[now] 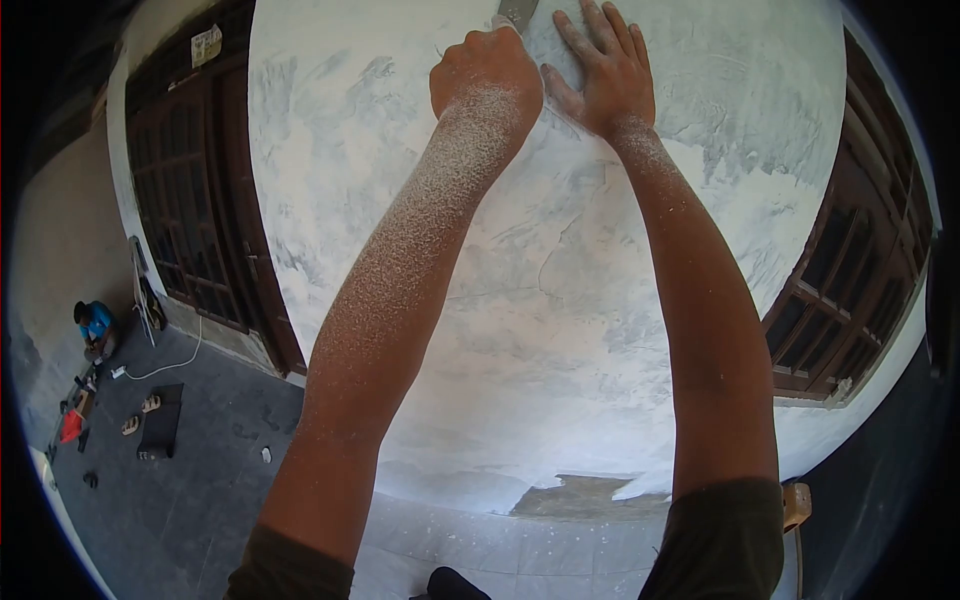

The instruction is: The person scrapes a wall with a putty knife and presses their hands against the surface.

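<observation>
High on the white, patchy plastered wall, my left hand is closed in a fist around a scraper. Only part of its flat metal blade shows at the top edge; the handle is hidden in the fist. White dust and crumbs coat the left forearm. Just to the right, my right hand lies against the wall with fingers stretched out, its fingertips and wrist powdered white. The thumb points toward the scraper.
Dark wooden doors stand at left, a brown window at right. A person in blue crouches far left. Sandals, a white cable and a dark mat lie on the grey floor. Bare grey wall shows low down.
</observation>
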`<state>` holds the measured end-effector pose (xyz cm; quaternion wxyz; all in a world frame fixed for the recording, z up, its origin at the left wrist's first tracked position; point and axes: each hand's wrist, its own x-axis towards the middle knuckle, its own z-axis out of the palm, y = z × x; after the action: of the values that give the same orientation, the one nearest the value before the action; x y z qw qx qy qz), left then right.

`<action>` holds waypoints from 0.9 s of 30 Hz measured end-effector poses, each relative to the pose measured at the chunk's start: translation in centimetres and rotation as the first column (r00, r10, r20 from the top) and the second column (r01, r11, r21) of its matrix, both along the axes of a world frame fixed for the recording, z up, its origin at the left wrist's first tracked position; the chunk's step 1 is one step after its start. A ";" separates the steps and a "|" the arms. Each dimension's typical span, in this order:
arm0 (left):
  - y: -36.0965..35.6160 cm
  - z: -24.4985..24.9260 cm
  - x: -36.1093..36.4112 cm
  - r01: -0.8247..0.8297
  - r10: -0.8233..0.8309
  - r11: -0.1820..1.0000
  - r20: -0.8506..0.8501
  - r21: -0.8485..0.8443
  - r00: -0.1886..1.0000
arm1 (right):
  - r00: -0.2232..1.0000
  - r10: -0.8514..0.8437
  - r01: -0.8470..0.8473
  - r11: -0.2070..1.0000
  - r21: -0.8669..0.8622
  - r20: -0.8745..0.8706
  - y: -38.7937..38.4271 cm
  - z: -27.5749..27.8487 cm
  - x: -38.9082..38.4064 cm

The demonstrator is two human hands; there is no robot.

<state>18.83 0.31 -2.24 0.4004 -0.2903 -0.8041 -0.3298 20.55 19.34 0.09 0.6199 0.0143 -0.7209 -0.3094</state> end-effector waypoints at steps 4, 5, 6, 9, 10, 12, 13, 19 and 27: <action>0.2 -1.3 -0.3 0.015 -0.015 1.000 0.010 -0.023 1.000 | 1.000 -0.004 0.004 1.000 -0.002 -0.001 0.0 -0.1 0.2; 0.5 -2.0 -0.5 0.004 -0.004 1.000 -0.016 -0.004 1.000 | 1.000 0.001 -0.001 1.000 -0.009 0.003 -0.1 -0.1 0.2; 0.5 -2.3 -0.4 -0.006 0.007 1.000 -0.041 0.015 0.999 | 1.000 0.003 -0.003 1.000 -0.011 0.000 -0.1 -0.1 0.1; 0.0 -0.1 -0.2 -0.002 0.002 1.000 -0.050 0.002 0.999 | 1.000 -0.008 0.008 1.000 0.008 -0.007 0.0 -0.1 0.2; -0.5 0.6 0.2 0.008 -0.009 1.000 -0.062 -0.017 0.998 | 1.000 0.008 -0.008 1.000 0.001 0.002 -0.2 0.0 0.3; -0.2 0.0 0.2 0.031 -0.031 0.999 -0.018 -0.023 0.999 | 1.000 0.025 -0.025 1.000 -0.018 0.018 -0.1 -0.4 0.3; 0.3 -0.9 -0.1 0.001 -0.002 1.000 -0.030 -0.013 1.000 | 1.000 0.012 -0.012 1.000 -0.005 0.010 0.0 -0.3 0.1; 0.3 -0.6 -0.3 -0.027 0.027 1.000 -0.090 0.000 0.996 | 0.999 -0.034 0.034 0.999 -0.015 0.010 -0.1 -0.2 0.2; 0.7 -1.5 -0.2 -0.014 0.013 1.000 -0.032 -0.012 0.999 | 0.999 -0.032 0.032 0.999 0.025 -0.015 0.4 0.1 -0.2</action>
<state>18.60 1.05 -3.72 0.4137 -0.2926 -0.8016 -0.3174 20.32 19.70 0.16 0.6199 0.0083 -0.7126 -0.3285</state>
